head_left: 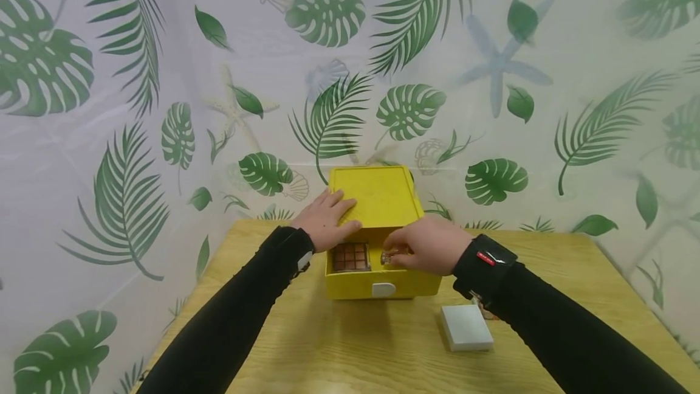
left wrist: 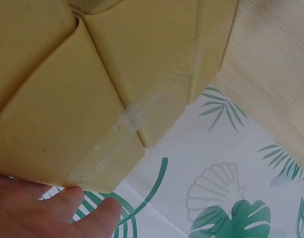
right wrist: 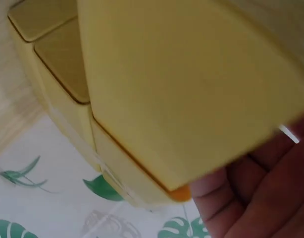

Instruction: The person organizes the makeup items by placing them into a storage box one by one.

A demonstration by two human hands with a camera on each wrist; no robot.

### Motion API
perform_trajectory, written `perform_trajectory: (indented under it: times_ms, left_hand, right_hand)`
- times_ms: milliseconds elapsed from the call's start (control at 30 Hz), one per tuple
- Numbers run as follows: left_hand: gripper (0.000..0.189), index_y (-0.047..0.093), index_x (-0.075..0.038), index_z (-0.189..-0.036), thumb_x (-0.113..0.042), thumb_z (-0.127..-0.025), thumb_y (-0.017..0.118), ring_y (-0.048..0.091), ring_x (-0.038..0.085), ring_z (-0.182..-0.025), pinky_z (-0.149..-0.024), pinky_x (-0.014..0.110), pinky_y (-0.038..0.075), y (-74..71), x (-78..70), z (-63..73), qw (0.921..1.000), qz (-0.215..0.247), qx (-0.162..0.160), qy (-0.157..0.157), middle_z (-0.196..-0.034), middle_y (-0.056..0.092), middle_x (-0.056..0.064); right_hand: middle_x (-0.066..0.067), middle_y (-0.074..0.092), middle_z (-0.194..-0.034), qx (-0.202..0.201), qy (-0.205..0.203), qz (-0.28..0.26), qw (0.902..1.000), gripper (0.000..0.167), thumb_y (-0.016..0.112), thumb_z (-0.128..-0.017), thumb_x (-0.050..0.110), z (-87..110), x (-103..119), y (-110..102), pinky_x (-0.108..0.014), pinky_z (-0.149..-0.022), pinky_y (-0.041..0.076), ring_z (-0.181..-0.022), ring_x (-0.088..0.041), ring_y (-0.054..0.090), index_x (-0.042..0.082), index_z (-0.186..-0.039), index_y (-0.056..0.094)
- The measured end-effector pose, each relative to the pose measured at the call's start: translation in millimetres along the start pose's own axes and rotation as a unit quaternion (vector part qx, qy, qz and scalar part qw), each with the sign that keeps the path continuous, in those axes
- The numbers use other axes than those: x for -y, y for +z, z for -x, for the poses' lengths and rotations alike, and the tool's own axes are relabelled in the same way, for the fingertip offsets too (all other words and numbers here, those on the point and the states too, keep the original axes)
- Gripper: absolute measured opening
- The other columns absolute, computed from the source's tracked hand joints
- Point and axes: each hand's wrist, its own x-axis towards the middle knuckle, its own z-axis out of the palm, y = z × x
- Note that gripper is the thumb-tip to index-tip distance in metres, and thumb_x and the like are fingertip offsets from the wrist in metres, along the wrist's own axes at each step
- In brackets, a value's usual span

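The right hand (head_left: 429,244) pinches a small clear object (head_left: 386,257) inside the pulled-out drawer (head_left: 350,286), crossing its right wall. Left of that grip, past a narrow gap, sits a case of brown squares (head_left: 351,257). The left hand (head_left: 324,222), fingers spread, rests on the yellow box's (head_left: 380,196) left edge. A white box (head_left: 466,327) lies nearer the person than the right grip.

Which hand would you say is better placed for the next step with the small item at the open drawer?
Probably the right hand: it pinches the small item at the open drawer, while the left hand rests on top of the yellow box.
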Motion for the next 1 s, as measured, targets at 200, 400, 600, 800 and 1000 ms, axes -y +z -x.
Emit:
perform_trajectory:
  times_ms: [200,400,600,800,1000]
  left_hand:
    - [0.066,0.037,-0.020,-0.159,-0.056,-0.104,0.042,0.010,0.033,-0.154,-0.124,0.047,0.014,-0.4,-1.8,-0.8,1.0000,-0.005,-0.003,-0.001,-0.167,0.023,0.011]
    - [0.065,0.038,-0.020,-0.159,-0.056,-0.104,0.043,0.012,0.033,-0.154,-0.124,0.048,0.015,2.2,-1.5,0.1,1.0000,-0.002,-0.004,-0.006,-0.166,0.023,0.010]
    - [0.065,0.037,-0.020,-0.159,-0.056,-0.104,0.043,0.010,0.032,-0.154,-0.123,0.048,0.016,2.6,-1.1,1.3,1.0000,0.004,-0.002,-0.003,-0.167,0.022,0.011]
    - [0.066,0.037,-0.020,-0.159,-0.056,-0.104,0.042,0.010,0.032,-0.154,-0.123,0.048,0.016,3.0,-1.3,0.6,1.0000,0.002,-0.001,-0.003,-0.167,0.022,0.011]
    - [0.065,0.036,-0.020,-0.159,-0.056,-0.105,0.042,0.010,0.033,-0.154,-0.124,0.048,0.015,1.0,-1.1,0.1,1.0000,-0.004,-0.001,-0.002,-0.167,0.022,0.010]
  right_hand:
    - [0.016,0.067,-0.082,0.028,0.016,-0.005,0.9995,0.025,0.072,-0.094,0.039,-4.3,0.8,0.0,-0.025,-0.068,0.052,-0.069,-0.003,0.057,0.020,-0.109,0.078]
    - [0.016,0.065,-0.082,0.061,0.030,-0.029,0.9973,0.025,0.070,-0.095,0.042,-9.8,-2.3,3.4,-0.025,-0.067,0.051,-0.070,-0.004,0.057,0.022,-0.108,0.078]
    - [0.014,0.069,-0.089,0.056,0.025,-0.028,0.9977,0.018,0.070,-0.097,0.031,-13.5,-4.8,9.3,-0.027,-0.071,0.052,-0.074,-0.005,0.058,0.021,-0.109,0.079]
    - [0.013,0.071,-0.094,0.051,0.031,-0.015,0.9981,0.019,0.069,-0.097,0.030,-15.7,-5.3,13.2,-0.028,-0.074,0.053,-0.077,-0.006,0.059,0.022,-0.112,0.079]
    - [0.012,0.071,-0.095,0.044,0.038,-0.007,0.9983,0.019,0.070,-0.097,0.030,-17.2,-2.4,11.8,-0.028,-0.074,0.052,-0.077,-0.007,0.058,0.023,-0.112,0.079]
